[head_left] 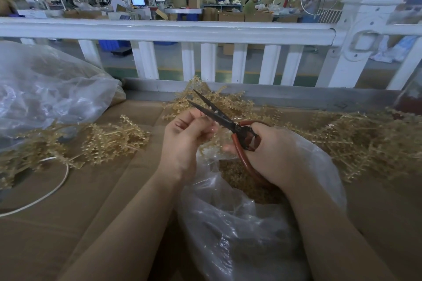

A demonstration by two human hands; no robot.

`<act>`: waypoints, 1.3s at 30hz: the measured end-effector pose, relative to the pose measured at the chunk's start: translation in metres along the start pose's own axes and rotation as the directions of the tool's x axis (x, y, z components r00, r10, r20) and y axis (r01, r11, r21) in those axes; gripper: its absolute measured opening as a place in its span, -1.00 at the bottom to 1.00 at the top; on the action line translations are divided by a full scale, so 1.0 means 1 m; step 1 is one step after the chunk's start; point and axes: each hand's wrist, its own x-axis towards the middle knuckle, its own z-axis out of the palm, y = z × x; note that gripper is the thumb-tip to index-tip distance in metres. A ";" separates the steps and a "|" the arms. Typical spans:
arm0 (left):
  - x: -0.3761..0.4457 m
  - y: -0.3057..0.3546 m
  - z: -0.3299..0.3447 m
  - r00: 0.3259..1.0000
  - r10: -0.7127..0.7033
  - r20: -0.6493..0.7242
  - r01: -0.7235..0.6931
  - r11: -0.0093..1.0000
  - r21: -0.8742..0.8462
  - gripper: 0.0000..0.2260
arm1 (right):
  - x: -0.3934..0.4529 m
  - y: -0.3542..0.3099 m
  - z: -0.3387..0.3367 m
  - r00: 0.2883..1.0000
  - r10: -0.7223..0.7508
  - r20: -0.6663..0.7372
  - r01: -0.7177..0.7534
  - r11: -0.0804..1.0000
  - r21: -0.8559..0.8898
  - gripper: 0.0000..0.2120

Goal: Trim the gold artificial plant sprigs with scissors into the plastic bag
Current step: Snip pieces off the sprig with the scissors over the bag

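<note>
**Scissors open over the bag, gold sprigs heaped around**

The scissors (pixel 219 118), with dark blades and red-brown handles, are standing open, tips pointing up and left. Gold plastic sprigs are lying in heaps to the left (pixel 109 139), behind (pixel 228 102) and to the right (pixel 365 143). The clear plastic bag (pixel 239 230) is gaping open below, holding gold trimmings (pixel 239 178).

Across the lower frame lay matt brown cardboard sheeting (pixel 96 201), smooth and creased. The thin clear plastic bag (pixel 239 235) at bottom centre was glossy and crinkled, as was the larger translucent plastic bag (pixel 45 89) at upper left. The dark metal scissors (pixel 219 114) had dull blades and smooth red-brown rubbery handles. The gold plastic sprigs (pixel 356 143) looked knobbly and faintly shiny. The white railing (pixel 159 29) above was glossy.
</note>
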 end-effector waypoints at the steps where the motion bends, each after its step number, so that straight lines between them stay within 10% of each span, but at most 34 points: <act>1: 0.000 -0.001 0.000 1.000 -0.003 0.003 0.003 1.000 0.001 -0.95 | 0.000 0.000 0.000 1.000 0.003 0.008 -0.004 1.000 0.003 -0.64; 20: -0.001 -0.001 -0.003 0.991 0.136 0.001 -0.134 0.973 0.187 -0.87 | -0.001 -0.002 -0.003 1.000 -0.004 0.020 0.005 1.000 -0.013 -0.70; 28: -0.004 0.001 0.000 0.977 0.198 0.080 -0.212 0.951 0.224 -0.84 | -0.002 -0.005 -0.002 0.999 -0.026 -0.046 0.030 0.995 0.094 -0.32; 39: -0.003 0.001 -0.001 0.982 0.187 0.027 -0.188 0.946 0.263 -0.85 | -0.001 -0.007 0.000 0.997 0.069 0.020 -0.072 0.979 0.190 -0.27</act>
